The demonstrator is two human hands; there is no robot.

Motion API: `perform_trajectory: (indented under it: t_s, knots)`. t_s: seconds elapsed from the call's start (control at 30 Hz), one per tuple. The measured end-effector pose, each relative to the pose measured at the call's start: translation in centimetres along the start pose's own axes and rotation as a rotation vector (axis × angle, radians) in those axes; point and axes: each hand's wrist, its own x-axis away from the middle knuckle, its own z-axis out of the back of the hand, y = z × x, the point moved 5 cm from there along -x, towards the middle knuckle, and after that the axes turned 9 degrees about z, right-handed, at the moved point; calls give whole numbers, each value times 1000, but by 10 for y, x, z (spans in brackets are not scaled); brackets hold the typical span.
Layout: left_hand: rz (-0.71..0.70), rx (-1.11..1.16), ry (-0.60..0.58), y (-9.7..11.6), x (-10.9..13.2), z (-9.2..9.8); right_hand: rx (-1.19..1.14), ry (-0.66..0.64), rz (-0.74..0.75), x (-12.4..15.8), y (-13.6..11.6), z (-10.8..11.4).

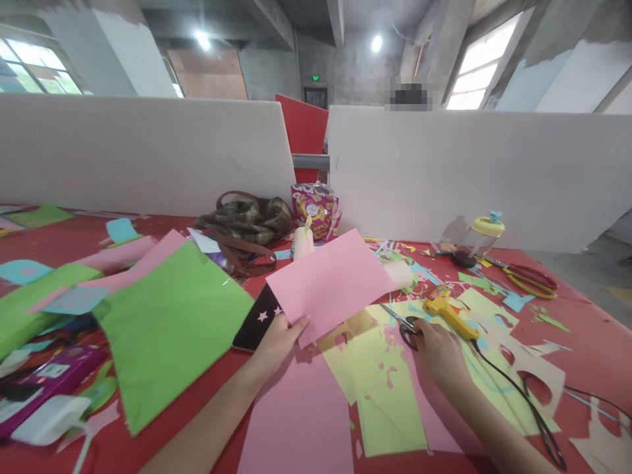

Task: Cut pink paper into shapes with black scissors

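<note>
My left hand pinches the lower left corner of a pink sheet of paper, thumb on top, and the sheet tilts above the table. Behind that hand lies a dark phone with small pink stars on it. My right hand is closed on the black handles of a pair of scissors, whose blades point away to the left over yellow paper. A yellow glue gun lies just beyond my right hand. Another pink sheet rests flat between my forearms.
Green paper and a purple power strip are on the left. A plaid bag and a snack bag stand by the white partition. Toward the right are a jar, red-handled shears, paper scraps and a black cord.
</note>
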Motion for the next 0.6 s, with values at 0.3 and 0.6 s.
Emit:
perform_trajectory:
  t_s: [0.3, 0.6]
  knots:
    - [12, 82, 110, 0, 2, 5, -284, 145, -104, 1, 10, 12]
    - [61, 418, -212, -13, 16, -32, -794, 194, -248, -9, -25, 22]
